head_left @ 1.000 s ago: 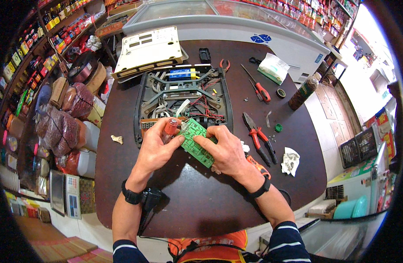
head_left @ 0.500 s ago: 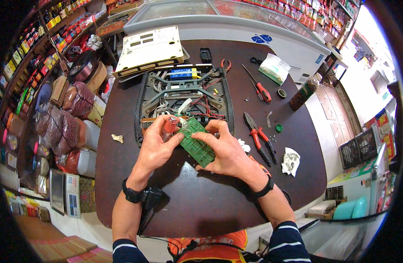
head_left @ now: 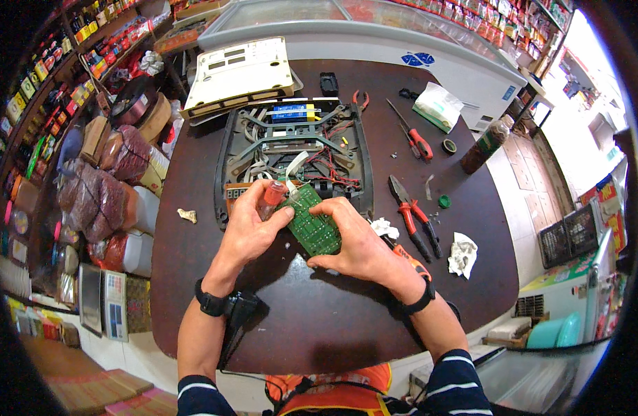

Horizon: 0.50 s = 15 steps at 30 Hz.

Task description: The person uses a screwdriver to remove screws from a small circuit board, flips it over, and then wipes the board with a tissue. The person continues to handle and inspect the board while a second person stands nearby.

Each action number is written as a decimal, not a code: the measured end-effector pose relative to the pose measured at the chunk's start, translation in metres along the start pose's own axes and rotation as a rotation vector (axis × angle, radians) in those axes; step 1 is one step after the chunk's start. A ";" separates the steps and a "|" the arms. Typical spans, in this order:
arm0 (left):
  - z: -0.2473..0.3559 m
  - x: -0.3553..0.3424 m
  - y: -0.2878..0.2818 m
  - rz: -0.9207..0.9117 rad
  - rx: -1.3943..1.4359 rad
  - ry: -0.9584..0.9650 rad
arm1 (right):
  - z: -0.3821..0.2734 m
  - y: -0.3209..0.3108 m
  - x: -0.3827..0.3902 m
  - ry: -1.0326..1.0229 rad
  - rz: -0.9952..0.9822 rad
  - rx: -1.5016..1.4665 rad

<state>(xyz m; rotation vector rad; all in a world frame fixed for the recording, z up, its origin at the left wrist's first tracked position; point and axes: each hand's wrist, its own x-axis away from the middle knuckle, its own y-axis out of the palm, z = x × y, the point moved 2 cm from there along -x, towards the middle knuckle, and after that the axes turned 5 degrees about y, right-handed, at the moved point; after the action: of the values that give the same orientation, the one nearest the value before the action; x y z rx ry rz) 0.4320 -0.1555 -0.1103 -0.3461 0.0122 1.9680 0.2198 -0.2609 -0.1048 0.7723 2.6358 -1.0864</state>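
A green circuit board is held tilted above the table, its soldered face showing. My right hand grips it by the right edge and the lower corner, fingers on one side and thumb low. My left hand pinches a small clear bottle with a red top, and its thumb tip rests at the board's left edge. A white ribbon cable rises by the board's upper end. Just beyond lies an opened device housing with wires, a blue part and a digit display.
On the table's right lie red-handled pliers, screwdrivers, a green cap, crumpled tissue and a bottle. A cream-coloured device cover sits at the back left. A black adapter lies by my left wrist.
A finger of my right hand has drawn back from the board's face to its right edge, so more of the board shows. My left hand keeps the small bottle in nearly the same place.
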 end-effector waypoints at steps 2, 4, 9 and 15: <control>0.002 -0.001 0.000 -0.008 -0.069 0.048 | -0.001 0.003 0.000 -0.017 0.010 0.011; 0.001 -0.001 0.000 0.008 -0.064 0.001 | -0.002 0.007 0.001 -0.019 0.013 0.026; -0.001 -0.001 0.002 0.027 -0.048 -0.024 | -0.005 0.013 0.005 0.015 0.005 0.040; 0.000 -0.001 0.002 0.036 -0.078 -0.006 | -0.007 0.015 0.006 0.029 0.016 0.020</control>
<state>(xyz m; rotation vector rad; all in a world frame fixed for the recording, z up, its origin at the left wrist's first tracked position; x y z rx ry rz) 0.4299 -0.1570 -0.1103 -0.3931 -0.0625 2.0091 0.2229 -0.2452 -0.1108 0.8178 2.6421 -1.1071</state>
